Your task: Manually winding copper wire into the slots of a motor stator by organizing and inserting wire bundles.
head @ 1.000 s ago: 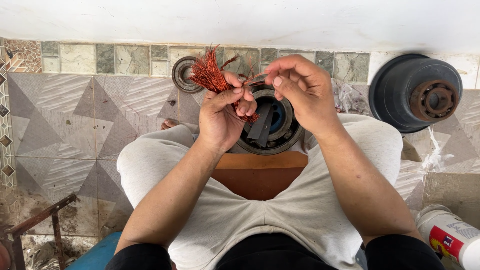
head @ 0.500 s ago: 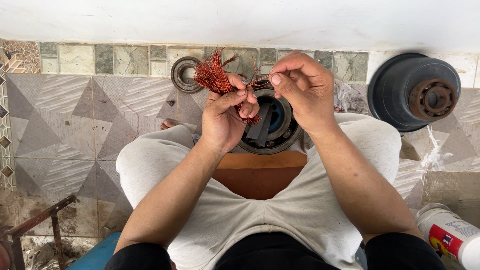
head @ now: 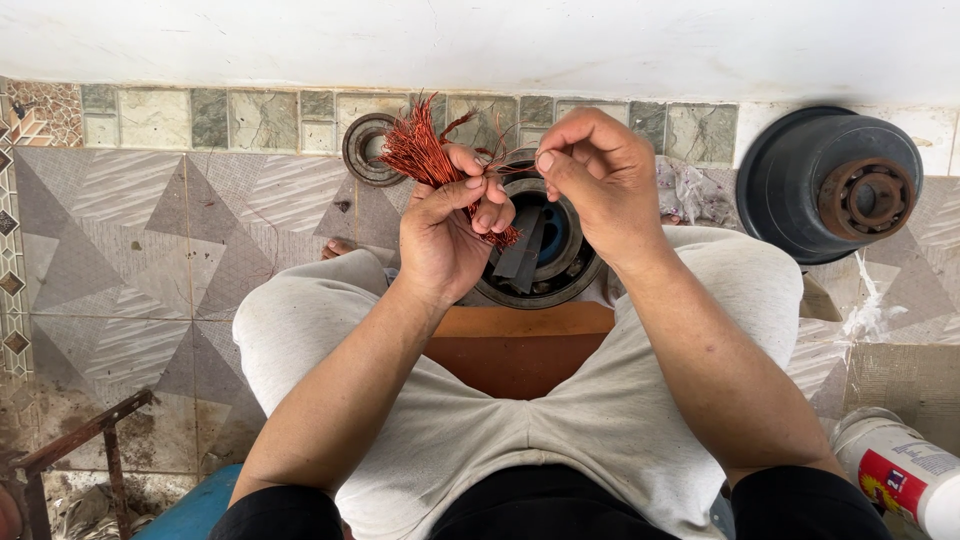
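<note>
My left hand [head: 448, 235] is closed around a bundle of reddish copper wires [head: 418, 150] whose cut ends fan out up and to the left. My right hand [head: 600, 175] is just to the right, its thumb and fingers pinched on a thin wire strand that leads to the bundle. Both hands hover above a round metal motor stator [head: 545, 262] that rests between my knees, with dark strips lying in its bore. I sit on a brown wooden seat [head: 520, 345].
A rusty metal ring [head: 362, 150] lies on the tiled floor behind the bundle. A black round motor housing with a rusty bearing [head: 830, 180] stands at the right. A white plastic container [head: 895, 470] sits at the bottom right, a rusty metal frame [head: 85, 440] at the bottom left.
My right hand has drawn slightly away from the left while staying pinched on the strand. The left hand with the bundle has hardly moved.
</note>
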